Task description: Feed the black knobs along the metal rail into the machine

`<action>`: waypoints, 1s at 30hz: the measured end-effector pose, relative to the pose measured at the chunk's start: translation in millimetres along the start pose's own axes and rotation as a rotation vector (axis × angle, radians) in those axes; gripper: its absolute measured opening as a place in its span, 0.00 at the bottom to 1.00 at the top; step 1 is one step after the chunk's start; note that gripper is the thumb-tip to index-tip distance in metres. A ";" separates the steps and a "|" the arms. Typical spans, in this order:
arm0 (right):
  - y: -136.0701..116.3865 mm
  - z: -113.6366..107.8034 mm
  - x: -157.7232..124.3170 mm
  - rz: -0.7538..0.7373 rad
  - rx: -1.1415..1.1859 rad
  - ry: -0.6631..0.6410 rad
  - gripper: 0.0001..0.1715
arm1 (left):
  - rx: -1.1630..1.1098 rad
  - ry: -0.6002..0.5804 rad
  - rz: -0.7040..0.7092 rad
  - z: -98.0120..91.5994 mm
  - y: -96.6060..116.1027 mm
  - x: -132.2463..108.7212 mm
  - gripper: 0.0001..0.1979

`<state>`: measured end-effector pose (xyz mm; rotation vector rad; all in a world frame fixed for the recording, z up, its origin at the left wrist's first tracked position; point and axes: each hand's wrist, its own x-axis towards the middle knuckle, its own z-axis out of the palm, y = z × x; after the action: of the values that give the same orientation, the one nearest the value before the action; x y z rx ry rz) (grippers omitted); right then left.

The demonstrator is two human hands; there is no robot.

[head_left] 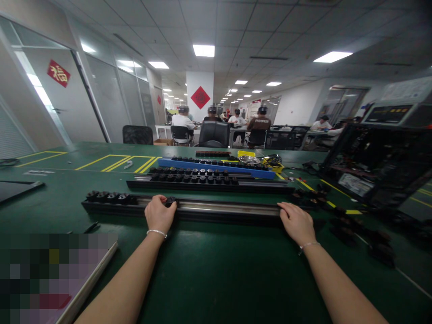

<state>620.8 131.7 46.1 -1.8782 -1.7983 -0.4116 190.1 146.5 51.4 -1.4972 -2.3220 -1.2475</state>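
A long black rail (229, 215) with a bare metal strip inside lies crosswise on the green table. Several small black parts (111, 196) sit side by side at its left end. My left hand (159, 212) is closed around another small black part (171, 200), which rests at the metal strip, apart from that row. What kind of part it is, I cannot make out. Further right, my right hand (297, 220) grips the rail, fingers over the far edge and thumb toward the near side.
Behind lie another black rail (263, 187) with parts and a blue holder (236, 169). Loose black parts (380, 247) are scattered at right, before an open computer case (364, 162). A flat box or book (91, 279) lies front left. People sit at tables far behind.
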 end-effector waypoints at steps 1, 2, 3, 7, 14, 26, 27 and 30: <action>0.0 -0.2 0.1 0.001 0.001 -0.001 0.23 | -0.001 -0.002 0.001 0.4 0.1 -0.1 0.15; -0.1 -0.4 0.2 0.002 0.002 -0.004 0.23 | -0.003 -0.004 0.002 0.7 0.4 -0.3 0.16; -0.2 -0.7 0.2 0.003 0.003 -0.007 0.23 | -0.005 -0.008 0.004 0.9 0.7 -0.6 0.16; -1.5 -2.6 -0.1 0.016 0.003 -0.019 0.24 | -0.011 -0.018 0.020 0.6 3.0 -2.3 0.15; -4.4 -5.4 -1.1 0.023 0.002 -0.026 0.24 | 0.004 -0.034 0.048 -0.4 8.0 -5.5 0.15; -1.7 -1.4 -0.3 0.010 0.005 -0.002 0.23 | -0.014 -0.052 0.063 1.6 12.4 -8.6 0.16; -1.6 -1.4 -0.3 0.009 0.006 -0.002 0.23 | -0.017 -0.054 0.063 1.6 12.9 -8.8 0.16; -2.1 -2.4 -0.1 0.011 0.006 -0.009 0.23 | -0.025 -0.068 0.062 1.1 14.7 -9.6 0.16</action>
<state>619.1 130.3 48.4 -1.8880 -1.7919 -0.3935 207.0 143.0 54.5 -1.6310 -2.2900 -1.2342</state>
